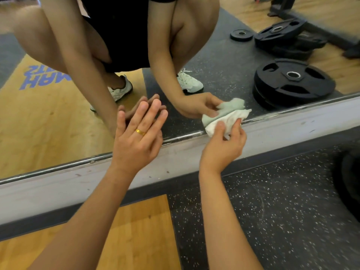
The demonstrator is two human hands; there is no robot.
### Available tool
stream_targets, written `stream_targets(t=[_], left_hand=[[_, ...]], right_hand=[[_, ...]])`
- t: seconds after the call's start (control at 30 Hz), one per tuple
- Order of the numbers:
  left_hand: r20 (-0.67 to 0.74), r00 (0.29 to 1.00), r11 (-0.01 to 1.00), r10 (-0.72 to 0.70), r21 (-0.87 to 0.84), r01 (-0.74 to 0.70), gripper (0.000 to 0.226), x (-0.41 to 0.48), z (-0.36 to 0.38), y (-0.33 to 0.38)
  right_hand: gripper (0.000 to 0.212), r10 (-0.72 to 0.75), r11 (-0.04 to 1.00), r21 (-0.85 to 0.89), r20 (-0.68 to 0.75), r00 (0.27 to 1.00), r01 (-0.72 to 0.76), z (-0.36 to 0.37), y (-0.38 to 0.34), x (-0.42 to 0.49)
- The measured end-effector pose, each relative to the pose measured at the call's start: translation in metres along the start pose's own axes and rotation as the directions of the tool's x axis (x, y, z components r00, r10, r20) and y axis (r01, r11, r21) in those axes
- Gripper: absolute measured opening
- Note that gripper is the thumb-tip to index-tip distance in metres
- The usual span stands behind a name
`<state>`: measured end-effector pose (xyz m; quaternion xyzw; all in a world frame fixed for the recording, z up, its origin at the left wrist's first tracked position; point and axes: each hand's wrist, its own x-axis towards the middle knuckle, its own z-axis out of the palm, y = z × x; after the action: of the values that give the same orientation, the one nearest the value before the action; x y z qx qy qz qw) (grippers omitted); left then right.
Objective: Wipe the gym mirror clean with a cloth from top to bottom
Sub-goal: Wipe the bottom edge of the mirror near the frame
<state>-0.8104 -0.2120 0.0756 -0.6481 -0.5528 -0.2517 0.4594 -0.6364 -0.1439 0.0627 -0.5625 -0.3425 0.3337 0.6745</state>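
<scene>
light: bright, even, soft shadows; blur: top right corner smeared; edges: wide-angle bending

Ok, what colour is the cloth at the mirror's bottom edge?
White: the cloth shows best in the head view.

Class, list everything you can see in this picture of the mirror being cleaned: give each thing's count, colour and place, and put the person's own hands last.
mirror: one, reflecting the person and gym floor, above the ledge.
ledge: one, white and scuffed, along the mirror's bottom edge.
cloth: one, white, crumpled, against the mirror's bottom edge.
weight plates: several, black, seen only as reflections, upper right.
wooden floor: one patch, tan, lower left.
rubber floor: one area, dark with white specks, lower right.
dark object: one, black, right edge; too blurred to name.
ring: one, gold, on a left-hand finger.
left hand: one, fingers straight, fingertips at the glass.
right hand: one, pinching the cloth.
</scene>
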Motion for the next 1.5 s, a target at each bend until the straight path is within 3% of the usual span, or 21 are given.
stream_targets(t=[0.2,0.3,0.37,0.47,0.63,0.87,1.07,1.23,1.5], left_hand=[[-0.060,0.998,0.997,0.018,0.072,-0.013,0.056,-0.001,0.010,0.000],[-0.075,0.997,0.998,0.011,0.058,-0.007,0.056,-0.002,0.010,0.000],[-0.074,0.997,0.998,0.021,0.053,-0.017,0.058,-0.003,0.009,0.000],[-0.061,0.998,0.999,0.024,0.049,-0.021,0.059,-0.002,0.007,-0.001],[-0.055,0.998,0.999,0.022,0.046,-0.020,0.057,-0.001,0.007,0.000],[-0.054,0.999,1.000,0.007,0.021,-0.006,0.057,-0.001,0.006,0.000],[-0.039,0.999,0.999,0.017,0.036,-0.015,0.058,0.000,0.003,0.000],[-0.042,0.999,1.000,0.016,0.012,-0.016,0.057,0.000,0.003,0.000],[-0.074,0.997,1.000,0.012,0.024,-0.010,0.055,0.001,0.007,0.001]], right_hand=[[0.044,-0.075,0.997,0.006,0.150,0.986,0.075,0.004,0.004,-0.045],[0.043,-0.069,0.997,0.043,0.088,0.994,0.065,0.002,-0.005,-0.035],[0.043,-0.153,0.987,0.054,-0.008,0.988,0.153,0.004,-0.015,-0.013],[0.041,-0.266,0.964,-0.001,-0.016,0.964,0.266,0.013,-0.013,0.000],[0.045,-0.075,0.995,-0.055,0.045,0.996,0.078,-0.003,0.015,-0.014],[0.046,-0.207,0.978,-0.017,0.021,0.978,0.208,0.006,-0.008,0.005],[0.044,-0.087,0.996,-0.027,0.037,0.996,0.088,-0.003,0.010,-0.006],[0.044,-0.240,0.970,0.029,-0.047,0.970,0.242,0.010,-0.023,0.013],[0.043,-0.086,0.995,-0.051,-0.022,0.996,0.084,-0.004,0.008,0.005]])
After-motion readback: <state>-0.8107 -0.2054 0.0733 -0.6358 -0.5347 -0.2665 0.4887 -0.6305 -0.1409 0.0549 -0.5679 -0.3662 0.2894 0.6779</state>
